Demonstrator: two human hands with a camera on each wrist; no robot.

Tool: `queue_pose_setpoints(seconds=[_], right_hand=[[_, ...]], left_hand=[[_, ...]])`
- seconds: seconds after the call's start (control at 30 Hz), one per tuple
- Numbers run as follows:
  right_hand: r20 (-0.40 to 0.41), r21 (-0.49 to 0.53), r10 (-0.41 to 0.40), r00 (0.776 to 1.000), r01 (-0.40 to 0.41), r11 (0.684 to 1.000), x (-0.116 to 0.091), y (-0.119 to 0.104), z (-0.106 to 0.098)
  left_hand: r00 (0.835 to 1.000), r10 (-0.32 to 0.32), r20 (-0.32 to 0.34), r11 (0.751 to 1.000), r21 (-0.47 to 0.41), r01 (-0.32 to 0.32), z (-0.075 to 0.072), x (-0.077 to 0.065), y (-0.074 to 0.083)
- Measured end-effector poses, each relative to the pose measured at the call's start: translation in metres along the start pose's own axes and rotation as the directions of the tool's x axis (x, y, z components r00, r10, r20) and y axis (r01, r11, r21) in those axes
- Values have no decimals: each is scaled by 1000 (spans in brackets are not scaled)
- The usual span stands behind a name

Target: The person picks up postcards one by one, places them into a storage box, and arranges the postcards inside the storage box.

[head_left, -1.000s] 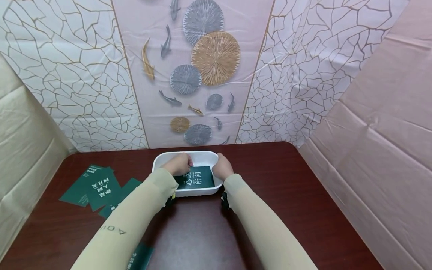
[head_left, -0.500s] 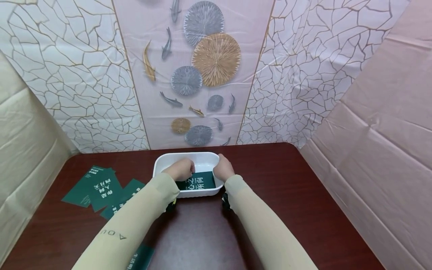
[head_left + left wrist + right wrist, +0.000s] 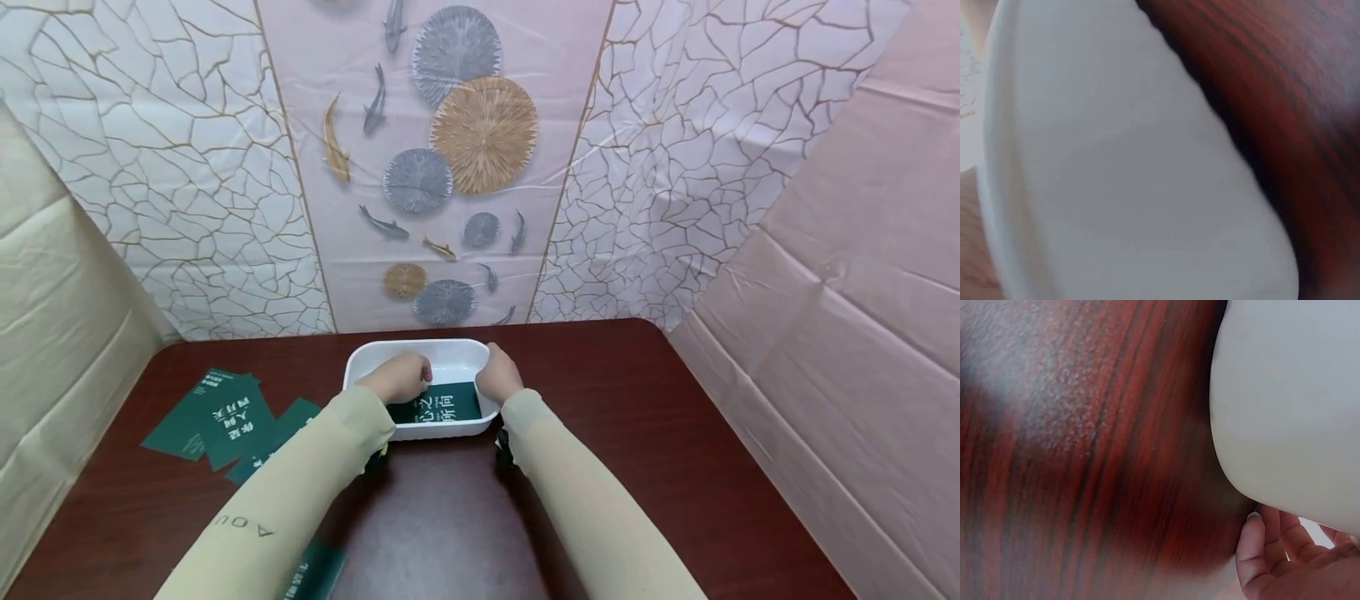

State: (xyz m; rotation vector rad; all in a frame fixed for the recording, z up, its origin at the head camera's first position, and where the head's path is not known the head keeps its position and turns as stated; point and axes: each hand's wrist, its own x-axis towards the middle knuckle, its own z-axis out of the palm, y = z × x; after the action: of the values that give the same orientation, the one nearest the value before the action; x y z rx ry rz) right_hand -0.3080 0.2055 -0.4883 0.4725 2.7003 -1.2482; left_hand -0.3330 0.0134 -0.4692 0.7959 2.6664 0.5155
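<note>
A white plastic tray [image 3: 442, 431] with rounded corners stands near the table's far edge. Lying low inside it is a dark green card [image 3: 457, 402] with white printed characters. My left hand [image 3: 397, 377] reaches over the tray's near left side, its curled fingers on the card's left part; the fingertips are mostly hidden. At the tray's right end, my right hand [image 3: 498, 375] grips the rim, and the right wrist view shows its thumb and bent fingers [image 3: 1250, 547] against the outer wall. In the left wrist view the tray's side fills most of the picture.
Several green printed cards [image 3: 238, 419] lie overlapping on the dark red-brown table [image 3: 600, 467] at the left, partly behind the left sleeve. Another green card [image 3: 318, 571] shows at the near edge beside that sleeve. A patterned cloth [image 3: 420, 100] hangs behind the table.
The card in the tray has sunk slightly lower, with my left hand moving down along with it. My right hand stays at the tray's right end. The head view has tilted slightly.
</note>
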Motion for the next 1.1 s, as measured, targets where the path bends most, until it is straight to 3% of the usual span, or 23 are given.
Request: queue_pose_setpoints(seconds=[0.3, 0.6, 0.7, 0.87, 1.1], right_hand=[[19, -8, -18, 1000, 18, 1000, -1, -2, -3], [31, -16, -18, 999, 18, 1000, 1, -3, 0], [38, -20, -15, 999, 16, 1000, 2, -3, 0], [34, -15, -9, 999, 10, 1000, 3, -2, -1], [32, -24, -19, 999, 20, 1000, 3, -1, 0]], left_hand=[[994, -2, -106, 991, -134, -12, -38, -42, -20], [979, -112, -172, 980, -182, 80, -63, -100, -57], [975, -145, -166, 982, -141, 122, -64, -118, -69], [982, -172, -74, 984, -54, 168, -54, -143, -86], [969, -245, 34, 969, -20, 246, -35, -160, -95]])
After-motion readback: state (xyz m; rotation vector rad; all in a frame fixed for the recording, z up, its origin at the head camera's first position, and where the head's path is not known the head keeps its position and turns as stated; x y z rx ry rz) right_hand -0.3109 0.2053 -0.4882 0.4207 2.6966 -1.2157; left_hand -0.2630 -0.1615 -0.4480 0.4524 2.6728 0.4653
